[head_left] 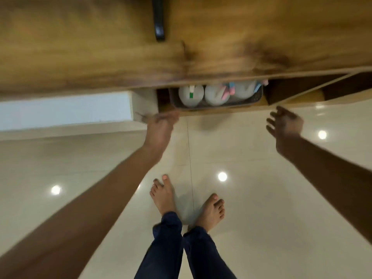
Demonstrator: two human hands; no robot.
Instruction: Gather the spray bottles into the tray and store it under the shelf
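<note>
Your dark mesh tray [217,104] of white plastic spray bottles [191,96] sits under the wooden shelf [120,57]; left hand [161,125] blurred, grip unclear, right hand [285,123] open, empty. Task looks finished.

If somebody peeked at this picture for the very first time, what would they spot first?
Probably the two bare arms reaching forward, the left hand and right hand both empty near the bottom of the wooden shelf. Next, the dark tray tucked under it, holding three pale spray bottles. Then the bare feet on the shiny floor.
</note>
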